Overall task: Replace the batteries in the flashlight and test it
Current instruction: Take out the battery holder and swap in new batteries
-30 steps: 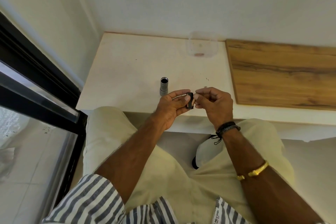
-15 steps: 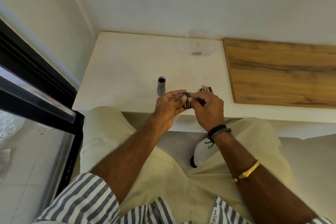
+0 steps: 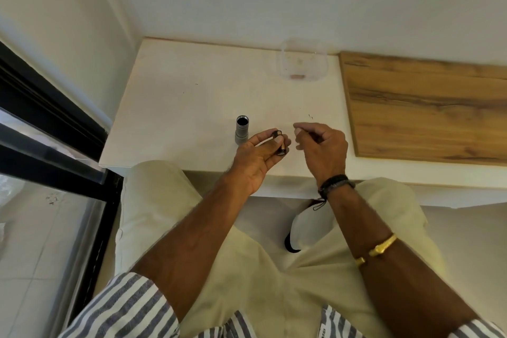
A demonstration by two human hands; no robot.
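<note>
Battery holder pinched in my left hand, right hand drawn off beside it.

My left hand (image 3: 256, 158) is partly closed, thumb and fingertips pinching a small dark battery holder (image 3: 279, 143) above the near edge of the white table (image 3: 192, 107). My right hand (image 3: 323, 145) sits just to its 3 o'clock, apart from it, fingers curled loosely inward with thumb and forefinger close together; I cannot tell whether it pinches anything, though something thin and dark shows by the fingers. The grey flashlight body (image 3: 241, 133) stands upright on the table, open end up, just at 10 o'clock of my left hand, near its fingertips. A clear plastic container (image 3: 303, 63) sits well away at 12 o'clock by the wall, beside a wooden board (image 3: 428, 107).
</note>
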